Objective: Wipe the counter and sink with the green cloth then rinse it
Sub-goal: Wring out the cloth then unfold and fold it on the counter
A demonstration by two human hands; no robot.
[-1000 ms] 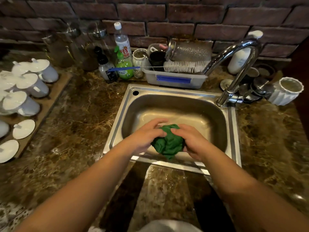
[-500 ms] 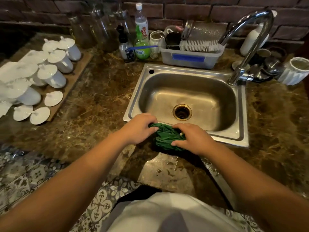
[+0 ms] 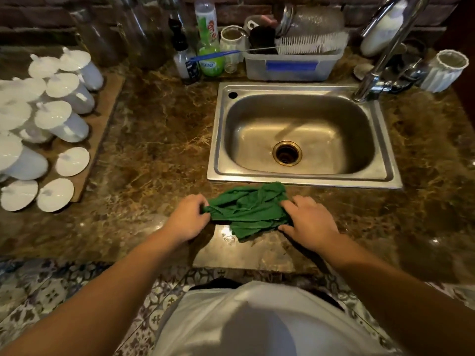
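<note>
green cloth (image 3: pixel 250 213) lies bunched on the brown marble counter (image 3: pixel 159 150), centre of the frame, just below the front rim of the steel sink (image 3: pixel 300 185). left hand (image 3: pixel 186 219) pinches the cloth's left end with curled fingers. right hand (image 3: pixel 309 223) rests on the right side, fingers bent over the fabric and seemingly gripping it. holding both ends apart looks like a way to spread the crumpled cloth into a flatter pad before wiping. the basin looks empty, with no water visible at the tap (image 3: pixel 380 55) in the upper right, so rinsing appears not yet begun.

labels: the green bottle (image 3: pixel 209 44) at top centre carries red and blue print, too blurred to read. the grey tub (image 3: pixel 293 66) beside it bears a blue strip with no legible writing.
</note>
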